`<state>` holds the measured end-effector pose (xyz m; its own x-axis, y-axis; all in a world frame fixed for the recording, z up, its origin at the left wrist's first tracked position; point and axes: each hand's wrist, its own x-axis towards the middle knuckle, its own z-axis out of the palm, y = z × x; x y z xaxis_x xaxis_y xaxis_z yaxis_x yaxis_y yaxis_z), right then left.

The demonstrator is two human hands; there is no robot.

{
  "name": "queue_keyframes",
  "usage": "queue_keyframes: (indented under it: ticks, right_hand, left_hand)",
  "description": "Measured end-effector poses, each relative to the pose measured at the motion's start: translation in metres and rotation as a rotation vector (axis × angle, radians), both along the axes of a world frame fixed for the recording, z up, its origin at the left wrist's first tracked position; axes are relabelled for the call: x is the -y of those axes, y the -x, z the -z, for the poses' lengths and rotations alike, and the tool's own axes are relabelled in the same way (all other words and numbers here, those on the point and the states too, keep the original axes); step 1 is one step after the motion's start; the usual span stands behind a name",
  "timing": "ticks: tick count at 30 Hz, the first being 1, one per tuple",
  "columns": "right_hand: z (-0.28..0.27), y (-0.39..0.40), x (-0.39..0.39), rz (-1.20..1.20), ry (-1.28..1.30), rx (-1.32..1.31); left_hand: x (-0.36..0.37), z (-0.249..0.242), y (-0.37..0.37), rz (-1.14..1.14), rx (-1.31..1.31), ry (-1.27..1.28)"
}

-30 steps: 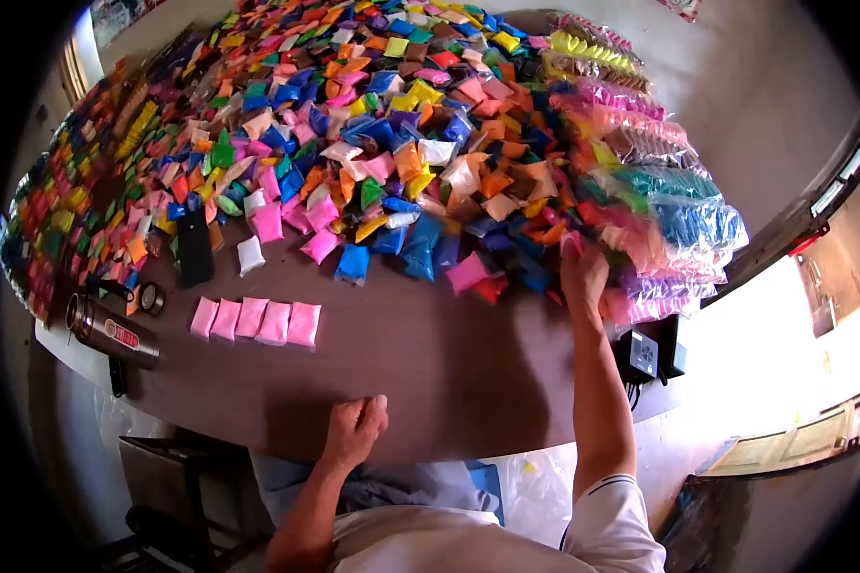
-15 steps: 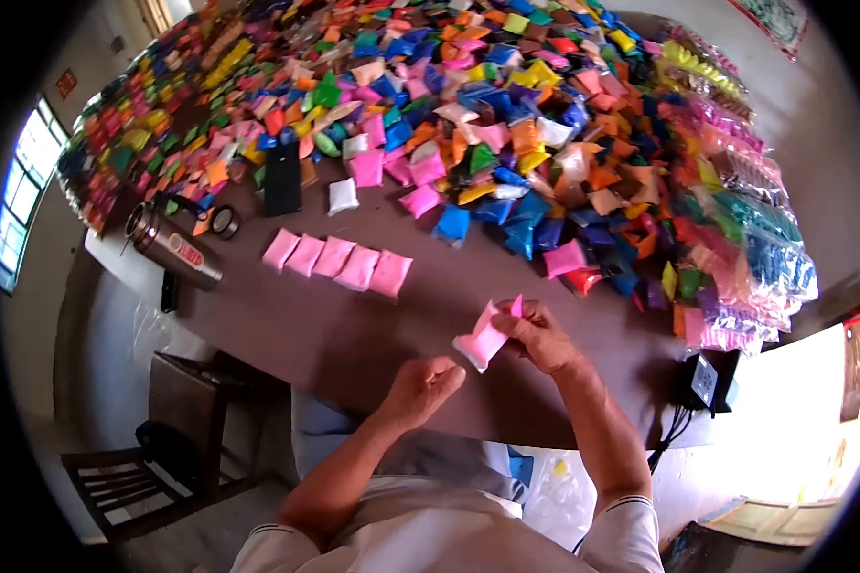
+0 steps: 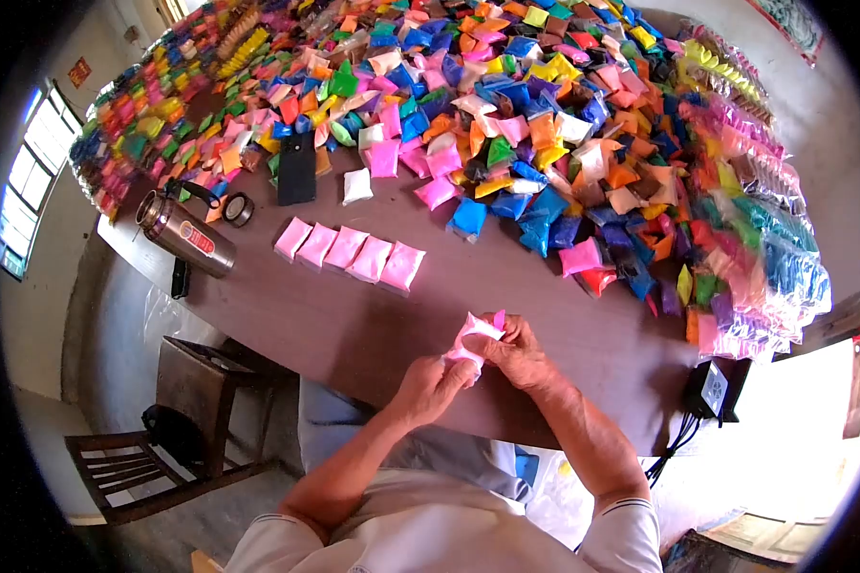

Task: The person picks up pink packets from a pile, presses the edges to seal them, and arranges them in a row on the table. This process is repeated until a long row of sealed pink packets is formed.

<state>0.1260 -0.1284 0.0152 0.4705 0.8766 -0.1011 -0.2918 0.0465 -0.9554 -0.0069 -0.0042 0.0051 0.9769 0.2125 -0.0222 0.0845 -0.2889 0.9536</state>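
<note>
the pink packet (image 3: 472,342) is up off the surface (image 3: 506,277) near its front edge, pinched between the fingers of the left hand (image 3: 430,387) and the right hand (image 3: 519,353); uneven tugging there could split its thin film or let it slip. beyond it, the row of five pink packets (image 3: 350,253) lies close together, so a sleeve or wrist sweeping left might skew it, and a wider knock could roll the steel flask (image 3: 189,239), which lies on its side.
</note>
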Motion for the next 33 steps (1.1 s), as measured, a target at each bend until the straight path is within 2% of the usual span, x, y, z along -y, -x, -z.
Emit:
queue_keyframes:
  ticks: [3,5,8,11,18,20,23,26,33]
  right_hand:
    - [0.0,0.001,-0.002,0.021,-0.014,0.002]
    - [0.006,0.001,-0.005,0.044,-0.022,-0.088]
    - [0.006,0.005,-0.008,0.097,-0.082,-0.109]
    - [0.005,0.002,-0.007,0.113,-0.036,-0.131]
    - [0.012,0.0,-0.008,0.117,-0.085,-0.012]
    - [0.009,0.0,-0.009,0.142,-0.043,-0.091]
    - [-0.001,0.002,-0.008,0.167,0.041,-0.235]
    - [-0.001,-0.001,-0.007,0.107,0.008,-0.124]
    - [0.013,-0.003,-0.007,0.128,-0.059,-0.122]
  left_hand:
    - [-0.001,0.009,-0.001,0.006,0.015,-0.053]
    - [-0.003,0.013,0.0,0.0,-0.018,-0.005]
    - [-0.006,0.007,-0.001,0.0,-0.075,0.024]
    - [-0.005,0.005,-0.003,-0.02,-0.128,0.027]
    - [-0.003,0.012,-0.002,-0.006,-0.01,-0.061]
    - [-0.003,0.008,-0.003,-0.054,-0.145,0.027]
    - [-0.005,0.012,-0.003,-0.041,-0.148,0.053]
    - [-0.006,0.009,-0.004,-0.035,-0.161,0.058]
    - [-0.004,0.007,-0.004,-0.024,-0.113,-0.002]
